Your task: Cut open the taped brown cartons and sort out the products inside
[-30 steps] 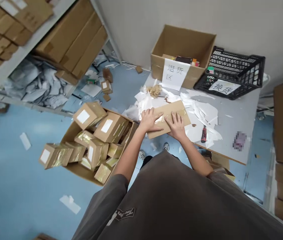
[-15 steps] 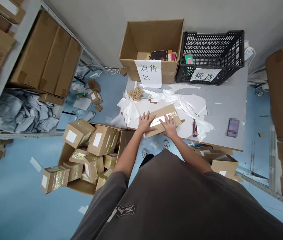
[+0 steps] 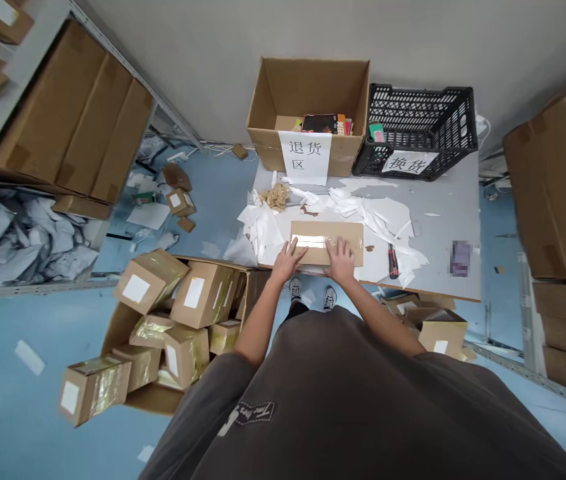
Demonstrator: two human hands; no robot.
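A flat brown cardboard box point(image 3: 323, 233) with shiny clear tape along it lies level near the front edge of the table. My left hand point(image 3: 287, 261) touches the box's front left corner, its fingers apart. On the box's front part, right of its middle, rests my right hand point(image 3: 341, 260), fingers spread. Torn white paper point(image 3: 265, 230) lies around the box, and crumpled brown paper point(image 3: 276, 197) is behind it to the left. A red and black cutter point(image 3: 393, 262) lies to the right of the box.
An open carton point(image 3: 270, 158) with a paper sign and a black crate point(image 3: 450, 160) stand at the table's back. A blurred purple item point(image 3: 461, 259) lies at the right. A large carton point(image 3: 160, 400) of taped boxes stands on the floor at left, below shelves point(image 3: 37, 291).
The flat box has turned from slanted to nearly parallel with the table's front edge. Both hands have moved with it, and the camera view has shifted.
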